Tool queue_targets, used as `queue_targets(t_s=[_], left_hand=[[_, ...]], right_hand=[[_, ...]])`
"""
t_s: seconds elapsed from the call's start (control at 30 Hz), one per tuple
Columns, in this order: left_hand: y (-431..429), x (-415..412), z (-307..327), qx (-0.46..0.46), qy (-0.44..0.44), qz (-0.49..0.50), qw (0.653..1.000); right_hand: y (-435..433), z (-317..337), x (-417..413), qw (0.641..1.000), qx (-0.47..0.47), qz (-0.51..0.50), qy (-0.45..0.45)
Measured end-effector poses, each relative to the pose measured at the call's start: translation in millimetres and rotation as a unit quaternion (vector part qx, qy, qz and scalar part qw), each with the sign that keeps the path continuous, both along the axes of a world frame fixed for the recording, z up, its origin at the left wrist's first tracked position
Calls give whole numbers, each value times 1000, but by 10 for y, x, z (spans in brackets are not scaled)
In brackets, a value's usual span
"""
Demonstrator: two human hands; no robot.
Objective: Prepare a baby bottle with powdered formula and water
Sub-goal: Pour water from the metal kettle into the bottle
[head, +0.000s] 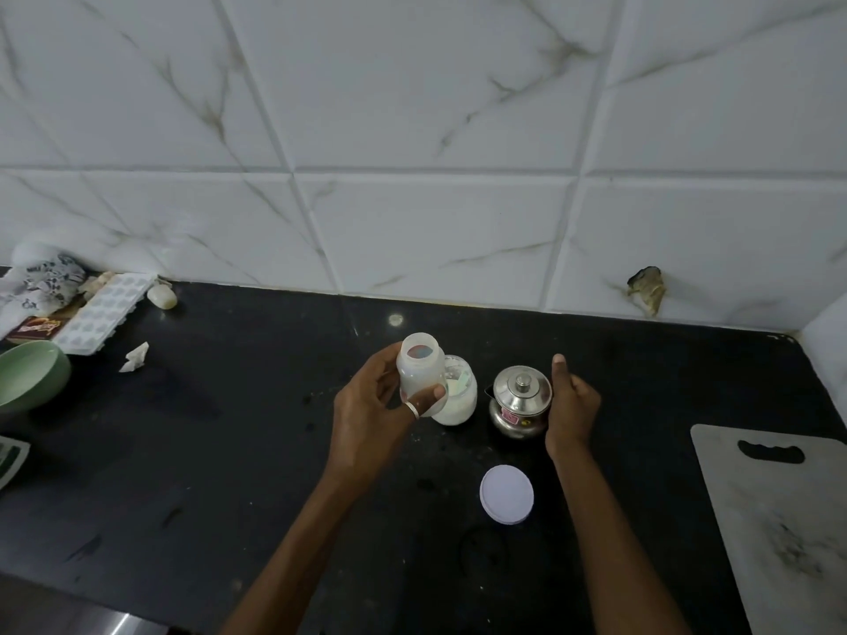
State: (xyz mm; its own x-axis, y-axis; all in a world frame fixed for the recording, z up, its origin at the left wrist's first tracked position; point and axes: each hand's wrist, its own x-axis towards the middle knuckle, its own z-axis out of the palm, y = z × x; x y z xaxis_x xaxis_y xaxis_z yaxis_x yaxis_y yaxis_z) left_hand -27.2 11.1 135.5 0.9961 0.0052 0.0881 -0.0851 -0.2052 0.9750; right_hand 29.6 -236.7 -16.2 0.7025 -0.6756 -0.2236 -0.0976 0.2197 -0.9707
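My left hand (366, 414) grips an open, capless translucent baby bottle (419, 366), held slightly tilted above the black counter. Right behind it stands an open jar of white powder (458, 401) with a scoop inside. A small steel pot (520, 401) with a knobbed lid sits to the jar's right. My right hand (570, 407) rests against the pot's right side, thumb up and fingers curled round it. A round white lid (506, 494) lies flat on the counter nearer to me.
A grey cutting board (779, 520) lies at the right. At the far left sit a green bowl (30, 375), a white ice tray (105, 313), a patterned cloth (41, 279) and a crumpled paper scrap (136, 357). The tiled wall (412, 153) rises behind the counter.
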Motion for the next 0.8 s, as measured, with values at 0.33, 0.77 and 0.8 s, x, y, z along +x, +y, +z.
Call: queue_targets(t_s=[0.33, 0.77, 0.8], left_hand=[[-44, 134, 140, -4, -25, -6, 1000], [29, 474, 801, 9, -86, -13, 996], [33, 502, 859, 10, -94, -13, 995]], right_hand=[[-37, 830, 96, 998, 0, -9, -55], [69, 2549, 254, 995, -10, -25, -95], [80, 2674, 266, 995, -8, -27, -99]])
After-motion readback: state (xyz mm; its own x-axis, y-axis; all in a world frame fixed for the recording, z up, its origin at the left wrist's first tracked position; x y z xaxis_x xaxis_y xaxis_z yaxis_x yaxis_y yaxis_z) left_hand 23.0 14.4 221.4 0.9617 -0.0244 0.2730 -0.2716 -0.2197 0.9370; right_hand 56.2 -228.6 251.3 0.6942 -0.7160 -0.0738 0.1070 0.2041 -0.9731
